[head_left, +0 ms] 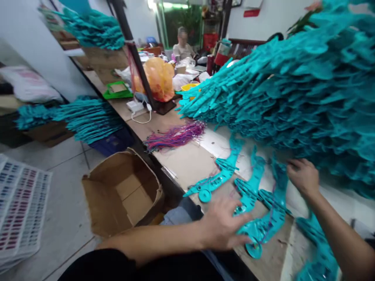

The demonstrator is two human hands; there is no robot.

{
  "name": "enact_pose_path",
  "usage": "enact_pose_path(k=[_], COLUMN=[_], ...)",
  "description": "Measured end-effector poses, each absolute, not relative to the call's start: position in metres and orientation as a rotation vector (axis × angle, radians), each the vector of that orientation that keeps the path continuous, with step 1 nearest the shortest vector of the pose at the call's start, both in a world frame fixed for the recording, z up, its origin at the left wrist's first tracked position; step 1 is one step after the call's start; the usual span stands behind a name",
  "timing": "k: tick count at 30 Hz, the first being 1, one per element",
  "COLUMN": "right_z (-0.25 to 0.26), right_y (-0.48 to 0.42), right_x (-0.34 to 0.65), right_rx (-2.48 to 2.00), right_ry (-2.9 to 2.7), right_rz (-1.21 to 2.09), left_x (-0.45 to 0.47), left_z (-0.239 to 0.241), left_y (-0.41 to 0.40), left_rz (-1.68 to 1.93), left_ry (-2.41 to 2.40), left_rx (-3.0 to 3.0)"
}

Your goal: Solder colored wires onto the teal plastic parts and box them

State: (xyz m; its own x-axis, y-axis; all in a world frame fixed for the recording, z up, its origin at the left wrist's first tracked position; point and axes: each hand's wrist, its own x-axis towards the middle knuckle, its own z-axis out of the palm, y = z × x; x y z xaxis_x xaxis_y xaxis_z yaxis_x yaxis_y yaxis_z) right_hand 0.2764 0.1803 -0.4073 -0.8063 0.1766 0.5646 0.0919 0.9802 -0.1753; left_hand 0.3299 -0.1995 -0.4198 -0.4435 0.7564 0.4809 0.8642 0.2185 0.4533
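Several teal plastic parts, long and curved with round ends, lie side by side on the table. My left hand [224, 224] hovers over the near ends of the middle ones, fingers spread, slightly blurred. My right hand [303, 175] has its fingers curled at the far end of one teal plastic part [277, 207], along which a thin purple wire runs. Another teal plastic part [227, 169] lies to the left, with wire along it. At the lower right is one more teal part [318, 246], partly behind my right forearm.
A tall heap of teal parts [278, 93] fills the table's right back. Purple and blue wires [177, 136] lie in a bundle near a dark post [143, 74]. On the floor stand an open cardboard box [99, 203] and a white basket [23, 207]. A person [183, 48] sits far back.
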Motion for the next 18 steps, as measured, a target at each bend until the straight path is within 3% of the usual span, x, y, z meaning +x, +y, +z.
enact_pose_path(k=[3, 7, 11, 15, 18], right_z=[-0.389, -0.373, -0.376, -0.384, -0.394], right_y=[0.157, 0.097, 0.012, -0.068, -0.098], right_x=[0.272, 0.234, 0.172, 0.116, 0.082], right_rx=[-0.247, 0.000, 0.325, 0.703, 0.718], right_ry=[-2.481, -2.581, -2.728, -2.828, -2.776], right_rz=[0.263, 0.299, 0.266, -0.003, -0.112], left_x=[0.246, 0.117, 0.026, -0.020, -0.042], left_z=[-0.414, -0.418, -0.424, -0.432, -0.438], left_y=[-0.267, -0.373, -0.426, -0.417, -0.404], left_rz=[-1.177, -0.908, -0.702, -0.682, -0.613], left_ry=[-2.405, -2.599, -2.858, -2.950, -3.041], left_rx=[-1.059, -0.386, -0.480, -0.651, -0.729])
